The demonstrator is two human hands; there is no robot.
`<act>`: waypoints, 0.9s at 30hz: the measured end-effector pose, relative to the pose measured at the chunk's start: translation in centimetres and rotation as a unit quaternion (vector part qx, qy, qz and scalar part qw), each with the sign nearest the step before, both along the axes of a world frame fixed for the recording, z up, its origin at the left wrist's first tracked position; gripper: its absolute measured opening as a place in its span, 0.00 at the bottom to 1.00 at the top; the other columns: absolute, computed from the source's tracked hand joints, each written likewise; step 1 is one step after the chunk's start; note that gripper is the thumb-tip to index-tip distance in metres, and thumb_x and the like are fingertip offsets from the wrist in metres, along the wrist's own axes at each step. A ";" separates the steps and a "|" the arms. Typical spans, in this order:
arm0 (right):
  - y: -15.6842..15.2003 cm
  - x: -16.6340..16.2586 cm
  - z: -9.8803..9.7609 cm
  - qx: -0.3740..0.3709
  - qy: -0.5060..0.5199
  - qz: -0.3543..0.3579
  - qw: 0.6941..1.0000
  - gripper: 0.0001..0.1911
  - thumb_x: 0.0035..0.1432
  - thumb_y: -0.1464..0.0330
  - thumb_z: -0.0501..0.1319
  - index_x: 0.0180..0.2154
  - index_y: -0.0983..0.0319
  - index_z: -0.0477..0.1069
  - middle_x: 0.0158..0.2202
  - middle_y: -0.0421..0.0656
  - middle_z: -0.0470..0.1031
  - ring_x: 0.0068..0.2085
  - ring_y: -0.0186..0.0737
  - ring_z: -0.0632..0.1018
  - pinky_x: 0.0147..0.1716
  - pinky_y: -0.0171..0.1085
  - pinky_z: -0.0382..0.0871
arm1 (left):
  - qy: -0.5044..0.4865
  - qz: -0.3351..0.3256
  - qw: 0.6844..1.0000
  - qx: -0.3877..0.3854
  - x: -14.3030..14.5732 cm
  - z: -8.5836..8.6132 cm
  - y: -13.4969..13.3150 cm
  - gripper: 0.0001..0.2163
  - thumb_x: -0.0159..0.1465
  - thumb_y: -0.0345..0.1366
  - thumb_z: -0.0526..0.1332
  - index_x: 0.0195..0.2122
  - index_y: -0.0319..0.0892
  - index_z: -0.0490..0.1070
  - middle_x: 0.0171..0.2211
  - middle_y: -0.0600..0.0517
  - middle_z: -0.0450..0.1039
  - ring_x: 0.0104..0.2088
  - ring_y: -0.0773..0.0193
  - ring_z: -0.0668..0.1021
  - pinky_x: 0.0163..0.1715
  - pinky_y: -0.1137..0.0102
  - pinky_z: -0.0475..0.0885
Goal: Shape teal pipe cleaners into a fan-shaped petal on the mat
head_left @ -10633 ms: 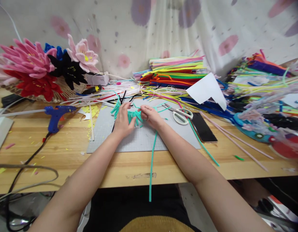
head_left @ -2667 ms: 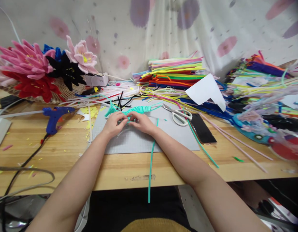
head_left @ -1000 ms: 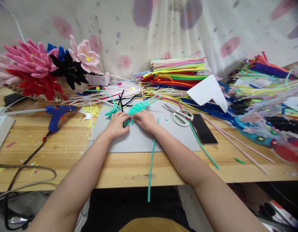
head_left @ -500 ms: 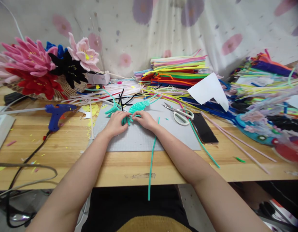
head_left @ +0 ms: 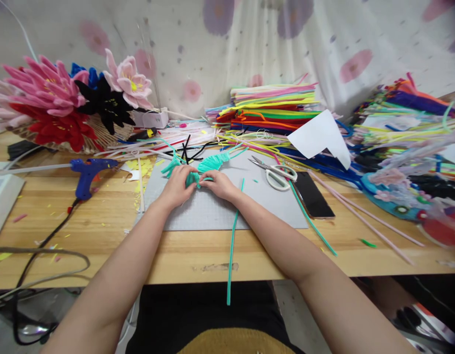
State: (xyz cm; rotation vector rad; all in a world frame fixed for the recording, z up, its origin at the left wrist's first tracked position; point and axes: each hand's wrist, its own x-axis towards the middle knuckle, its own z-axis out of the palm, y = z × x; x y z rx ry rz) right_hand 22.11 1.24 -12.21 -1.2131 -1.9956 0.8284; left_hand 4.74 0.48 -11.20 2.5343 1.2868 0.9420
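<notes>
Over the grey cutting mat, my left hand has its fingers closed around a turquoise pipe-cleaner piece made of bent loops. The fingertips of my right hand pinch the same piece from the other side. Just behind the hands lies a turquoise leaf-shaped bundle of folded pipe cleaners. Another turquoise piece shows behind my left hand, beside crossed black pipe cleaners. A long turquoise pipe cleaner passes by my right wrist and hangs past the table's front edge.
White-handled scissors and a black phone lie at the right of the mat. A blue glue gun with its cable sits left. Stacked coloured pipe cleaners and fuzzy flowers line the back.
Both hands stay on the turquoise piece, with only small finger shifts. My left hand seems to have turned slightly, showing more of the piece's loops.
</notes>
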 end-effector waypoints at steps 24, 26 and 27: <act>0.1 -0.3 0.3 -0.054 0.079 -0.030 0.995 0.03 0.49 0.70 0.61 0.27 0.63 0.72 0.31 0.40 0.74 0.36 0.35 0.73 0.40 0.35 0.62 | 0.068 0.054 0.996 -0.024 0.1 0.5 -0.6 0.06 0.54 0.36 0.59 0.30 0.42 0.73 0.34 0.49 0.71 0.39 0.58 0.70 0.41 0.62 0.62; 0.2 -0.2 0.2 -0.045 0.065 -0.019 0.997 0.04 0.50 0.69 0.60 0.28 0.64 0.72 0.32 0.41 0.74 0.36 0.35 0.72 0.40 0.35 0.62 | 0.071 0.048 0.996 -0.021 0.2 0.5 -0.6 0.06 0.55 0.37 0.59 0.30 0.42 0.73 0.34 0.49 0.71 0.38 0.58 0.70 0.40 0.62 0.62; 0.1 -0.1 0.2 -0.026 0.052 -0.013 0.998 0.05 0.51 0.69 0.59 0.30 0.64 0.72 0.32 0.41 0.74 0.36 0.35 0.72 0.40 0.35 0.62 | 0.072 0.049 0.996 -0.021 0.2 0.6 -0.6 0.06 0.56 0.37 0.59 0.29 0.42 0.73 0.33 0.49 0.72 0.38 0.58 0.70 0.40 0.62 0.62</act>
